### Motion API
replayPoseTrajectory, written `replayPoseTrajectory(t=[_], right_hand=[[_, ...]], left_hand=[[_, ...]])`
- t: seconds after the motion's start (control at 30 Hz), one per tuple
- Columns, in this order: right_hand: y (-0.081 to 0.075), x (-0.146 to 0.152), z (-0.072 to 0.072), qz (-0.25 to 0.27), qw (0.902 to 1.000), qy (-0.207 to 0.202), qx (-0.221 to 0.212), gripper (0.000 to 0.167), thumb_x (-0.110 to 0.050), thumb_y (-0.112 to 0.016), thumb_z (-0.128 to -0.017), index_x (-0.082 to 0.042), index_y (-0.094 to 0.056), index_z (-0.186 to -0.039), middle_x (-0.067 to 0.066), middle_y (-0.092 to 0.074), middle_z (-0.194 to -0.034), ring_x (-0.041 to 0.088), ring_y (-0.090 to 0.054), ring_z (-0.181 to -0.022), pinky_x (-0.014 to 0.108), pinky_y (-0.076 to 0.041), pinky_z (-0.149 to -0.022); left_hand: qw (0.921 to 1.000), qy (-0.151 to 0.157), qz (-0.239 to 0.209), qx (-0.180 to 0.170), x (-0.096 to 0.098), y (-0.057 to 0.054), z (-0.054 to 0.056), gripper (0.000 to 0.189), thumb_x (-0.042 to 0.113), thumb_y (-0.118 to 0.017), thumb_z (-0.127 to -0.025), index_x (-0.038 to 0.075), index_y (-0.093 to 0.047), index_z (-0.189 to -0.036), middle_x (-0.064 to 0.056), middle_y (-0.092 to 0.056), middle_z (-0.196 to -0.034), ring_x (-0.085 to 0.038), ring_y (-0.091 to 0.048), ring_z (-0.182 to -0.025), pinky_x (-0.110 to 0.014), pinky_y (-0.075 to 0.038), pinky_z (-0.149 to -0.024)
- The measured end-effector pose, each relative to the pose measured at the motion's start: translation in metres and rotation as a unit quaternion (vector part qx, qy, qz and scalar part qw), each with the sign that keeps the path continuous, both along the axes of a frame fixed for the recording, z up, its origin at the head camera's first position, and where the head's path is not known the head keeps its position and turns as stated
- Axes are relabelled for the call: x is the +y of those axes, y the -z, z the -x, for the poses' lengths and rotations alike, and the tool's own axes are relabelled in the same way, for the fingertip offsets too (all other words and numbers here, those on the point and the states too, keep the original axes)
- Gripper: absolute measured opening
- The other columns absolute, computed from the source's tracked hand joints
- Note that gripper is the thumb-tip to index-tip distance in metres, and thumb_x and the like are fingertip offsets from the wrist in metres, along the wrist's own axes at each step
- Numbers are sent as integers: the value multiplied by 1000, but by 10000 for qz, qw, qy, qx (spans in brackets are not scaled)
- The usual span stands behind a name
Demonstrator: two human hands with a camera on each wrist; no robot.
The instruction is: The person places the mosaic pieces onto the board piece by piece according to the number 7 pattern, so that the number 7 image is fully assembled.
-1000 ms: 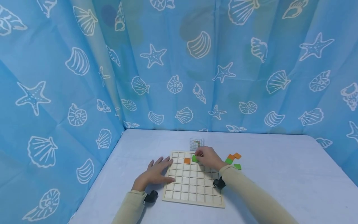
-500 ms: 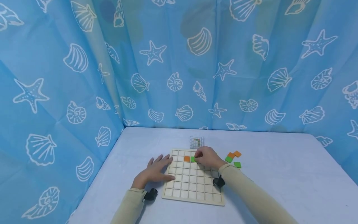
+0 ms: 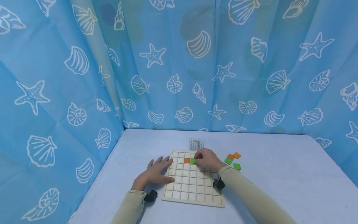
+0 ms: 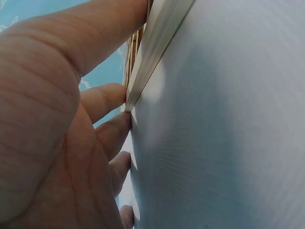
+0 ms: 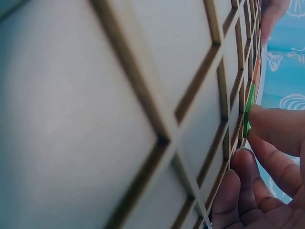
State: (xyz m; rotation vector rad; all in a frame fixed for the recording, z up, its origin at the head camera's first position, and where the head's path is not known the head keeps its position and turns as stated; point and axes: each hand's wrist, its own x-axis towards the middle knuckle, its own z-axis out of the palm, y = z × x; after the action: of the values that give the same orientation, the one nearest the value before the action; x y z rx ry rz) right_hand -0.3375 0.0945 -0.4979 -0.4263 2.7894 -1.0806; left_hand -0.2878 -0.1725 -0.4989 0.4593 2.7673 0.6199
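A pale wooden grid board (image 3: 184,187) lies on the white table, tilted slightly in the head view. In its second row from the far edge sits an orange square tile (image 3: 186,160), with a green square tile (image 3: 193,161) in the cell to its right. My right hand (image 3: 209,159) pinches the green tile at its right side; the right wrist view shows the thumb against the green tile (image 5: 249,110) close over the grid. My left hand (image 3: 153,172) rests at the board's left edge, fingers spread, thumb and index finger touching the rim (image 4: 147,59).
Several loose tiles lie right of the board, among them an orange tile (image 3: 237,155) and a green tile (image 3: 237,166). Behind the board stands a small gridded card (image 3: 196,144) with coloured squares. A blue shell-print curtain (image 3: 167,68) hangs at the back and left.
The green tile has moved slightly left and settled beside the orange tile, the right hand moving with it. The left hand has stayed at the board's edge.
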Motion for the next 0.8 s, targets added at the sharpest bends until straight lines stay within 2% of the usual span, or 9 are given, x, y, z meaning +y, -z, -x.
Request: replayPoseTrajectory(t=[0.2, 0.4, 0.6, 0.8], right_hand=[[-4, 7, -2, 248, 9992, -304, -57, 10, -15, -74, -87, -9, -71, -95, -1, -66, -89, 12, -60, -82, 32, -53, -76], [-24, 31, -6, 522, 9948, -870, 2, 23, -15, -71, -91, -2, -69, -111, 7, -67, -101, 18, -65, -90, 34, -57, -78], [-41, 68, 2, 207, 9990, -392, 68, 26, -17, -72, -90, -4, -69, -113, 6, -69, -103, 17, -66, -90, 36, -57, -81], [-36, 113, 11, -49, 9994, 298, -151, 28, -19, -71, -91, -7, -69, -116, 8, -69, -108, 22, -62, -96, 36, -58, -83]], left_hand=[[9999, -29, -79, -65, 1, 4, 1, 92, 56, -75, -79, 20, -36, -154, -4, -26, -164, -33, -11, -154, -62, -1, -122], [9999, -11, -85, -85, 3, 8, 1, 92, 58, -74, -79, 22, -35, -155, -3, -26, -164, -32, -11, -154, -62, -2, -123], [10000, -30, 28, -21, 4, 5, 2, 92, 59, -73, -80, 22, -35, -155, -3, -26, -164, -32, -11, -154, -62, -2, -123], [10000, -51, 53, 19, 1, 2, 1, 92, 58, -73, -79, 20, -36, -154, -4, -27, -164, -33, -12, -154, -62, -2, -123]])
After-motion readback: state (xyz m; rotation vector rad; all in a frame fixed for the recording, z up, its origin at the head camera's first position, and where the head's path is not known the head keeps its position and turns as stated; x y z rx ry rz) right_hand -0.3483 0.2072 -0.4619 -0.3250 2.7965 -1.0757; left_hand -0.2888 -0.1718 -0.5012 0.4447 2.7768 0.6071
